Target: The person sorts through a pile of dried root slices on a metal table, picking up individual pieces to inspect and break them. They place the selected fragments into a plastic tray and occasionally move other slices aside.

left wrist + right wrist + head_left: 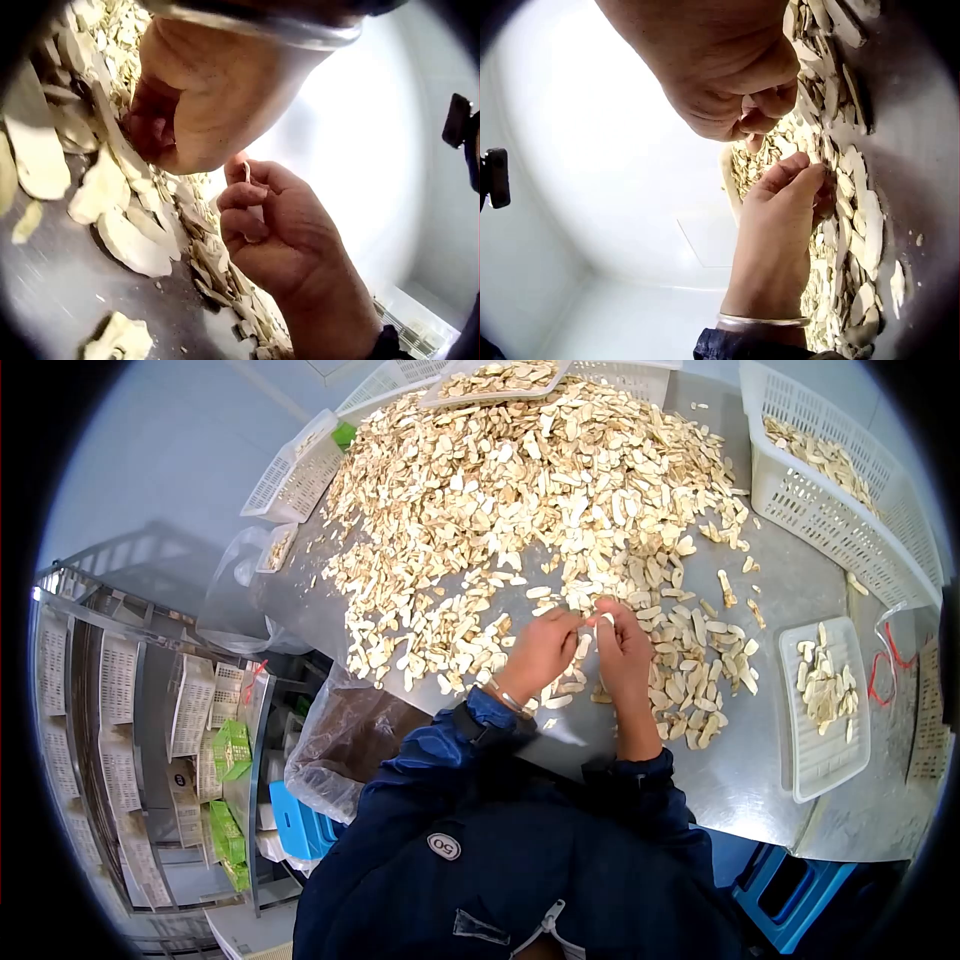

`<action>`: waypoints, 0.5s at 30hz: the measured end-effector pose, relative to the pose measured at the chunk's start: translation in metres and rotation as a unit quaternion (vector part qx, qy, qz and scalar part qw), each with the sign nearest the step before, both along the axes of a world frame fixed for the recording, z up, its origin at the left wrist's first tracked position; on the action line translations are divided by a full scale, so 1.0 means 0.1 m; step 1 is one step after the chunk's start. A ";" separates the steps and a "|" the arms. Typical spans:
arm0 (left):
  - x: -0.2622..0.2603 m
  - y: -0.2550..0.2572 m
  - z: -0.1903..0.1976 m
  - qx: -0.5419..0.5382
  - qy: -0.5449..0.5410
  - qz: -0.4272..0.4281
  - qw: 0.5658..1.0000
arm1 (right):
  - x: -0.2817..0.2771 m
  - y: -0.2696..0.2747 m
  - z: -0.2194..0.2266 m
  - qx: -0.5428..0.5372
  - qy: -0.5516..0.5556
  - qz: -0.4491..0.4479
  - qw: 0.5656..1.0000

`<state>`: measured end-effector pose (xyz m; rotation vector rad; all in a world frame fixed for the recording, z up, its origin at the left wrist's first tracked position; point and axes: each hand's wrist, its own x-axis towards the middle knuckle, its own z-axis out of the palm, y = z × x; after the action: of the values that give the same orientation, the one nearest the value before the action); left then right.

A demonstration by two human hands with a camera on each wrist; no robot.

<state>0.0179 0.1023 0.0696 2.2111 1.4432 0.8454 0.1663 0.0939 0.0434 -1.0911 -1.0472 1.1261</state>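
Pale dried slices (pixel 480 510), oblong and cream-coloured, lie heaped on a metal table (pixel 745 780). Over the near edge of the heap, my two hands are close together. My right hand (pixel 622 650) pinches one thin pale slice (pixel 247 172) between thumb and fingers, its edge standing up at the fingertips in the left wrist view. Beside it, my left hand (pixel 543 657) has its fingers curled in, thumb and forefinger tips together, and nothing shows between them. A bangle (pixel 761 321) circles the left wrist. Loose slices (pixel 135 244) lie under the hands.
At the right stands a white slotted basket (pixel 840 500) partly filled with slices, with a shallow white tray (pixel 825 755) of slices nearer me. Other white baskets (pixel 295 470) line the back and left edges. A plastic-lined bin (pixel 345 745) stands below the table's left edge.
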 end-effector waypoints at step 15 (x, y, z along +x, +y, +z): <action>-0.08 -0.15 0.08 -0.061 -0.008 0.009 0.998 | 0.07 0.05 0.03 -0.078 0.168 -0.022 0.982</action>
<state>0.0097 0.0875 0.0779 2.1008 1.4690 0.7572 0.1728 0.0989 0.0461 -0.9960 -0.6755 1.3194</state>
